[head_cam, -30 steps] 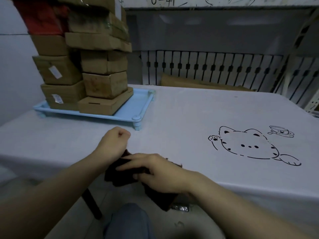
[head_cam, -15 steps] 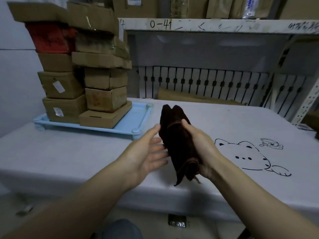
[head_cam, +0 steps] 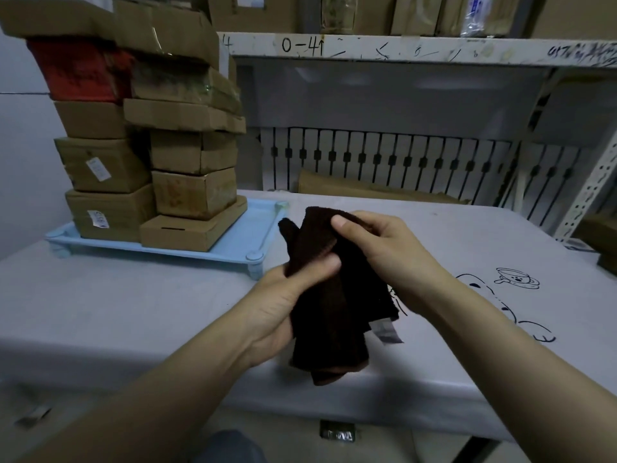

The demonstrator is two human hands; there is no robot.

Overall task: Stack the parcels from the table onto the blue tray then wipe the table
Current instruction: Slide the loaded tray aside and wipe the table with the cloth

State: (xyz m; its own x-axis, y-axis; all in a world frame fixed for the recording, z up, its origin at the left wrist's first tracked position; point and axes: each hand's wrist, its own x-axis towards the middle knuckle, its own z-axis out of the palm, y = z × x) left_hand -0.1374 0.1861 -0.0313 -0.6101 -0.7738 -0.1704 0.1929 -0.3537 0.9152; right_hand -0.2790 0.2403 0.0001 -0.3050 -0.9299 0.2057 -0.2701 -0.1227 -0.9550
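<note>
Both forearms reach out over the near edge of the table [head_cam: 133,305], meeting in front of the person. The left hand [head_cam: 283,309] sits lower, palm turned inward, thumb pressed across the front of a dark brown cloth [head_cam: 334,295] and the fingers wrapped behind it, out of sight. The right hand [head_cam: 384,248] comes in from above and to the right, its thumb laid over the cloth's upper fold and its fingers curled round the far side. Between them the cloth hangs bunched and folded lengthwise, a small white label [head_cam: 387,332] dangling from its lower right edge, its bottom end drooping below the table's front edge.

Half a second ago only the right hand held the cloth while the left was spread open just beside it; now the left has closed on it too. A second ago both hands were down low at the table's edge with the cloth in the lap area.

The parcels [head_cam: 150,155] stand stacked in two leaning columns on the blue tray [head_cam: 247,238] at the table's far left, a red box [head_cam: 80,71] near the top. A cat drawing [head_cam: 500,295] marks the tabletop to the right, partly hidden by the right forearm.
</note>
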